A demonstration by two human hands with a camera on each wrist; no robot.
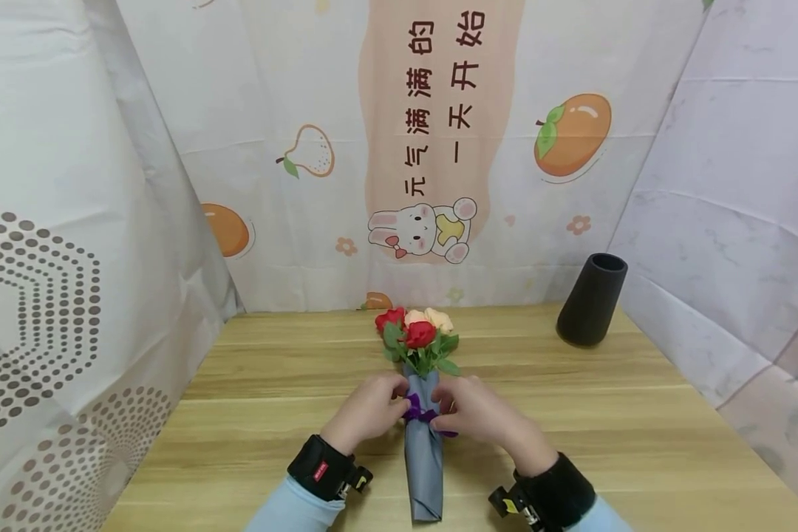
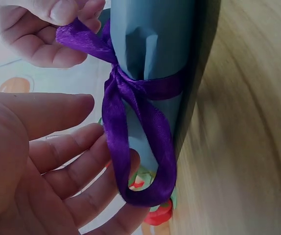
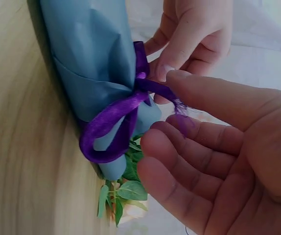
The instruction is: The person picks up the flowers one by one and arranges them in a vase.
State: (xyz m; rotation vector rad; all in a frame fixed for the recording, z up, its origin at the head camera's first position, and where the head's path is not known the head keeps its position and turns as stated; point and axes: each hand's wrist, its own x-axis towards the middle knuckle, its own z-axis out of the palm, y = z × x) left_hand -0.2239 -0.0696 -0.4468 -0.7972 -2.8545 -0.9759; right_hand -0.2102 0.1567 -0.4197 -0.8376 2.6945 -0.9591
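A bouquet of red and peach roses (image 1: 420, 335), wrapped in grey-blue paper (image 1: 424, 465), lies on the wooden table with its blooms at the far end. Purple ribbon (image 2: 167, 147) circles the wrapping, tied in a bow with loops and a frayed tail. My left hand (image 1: 371, 406) is at the bow's left; its fingertips are against or just behind one loop, thumb apart from the fingers. On the other side is my right hand (image 1: 475, 410), fingers loosely bent. In the right wrist view the frayed tail (image 3: 179, 110) hangs between its thumb and fingers, not visibly pinched.
A tapered black vase (image 1: 592, 299) stands at the table's back right corner. Printed cloth (image 1: 273, 89) hangs behind the table (image 1: 292, 355), and white sheets (image 1: 46, 148) border both sides. Each wrist wears a black band (image 1: 321, 467) with a small camera.
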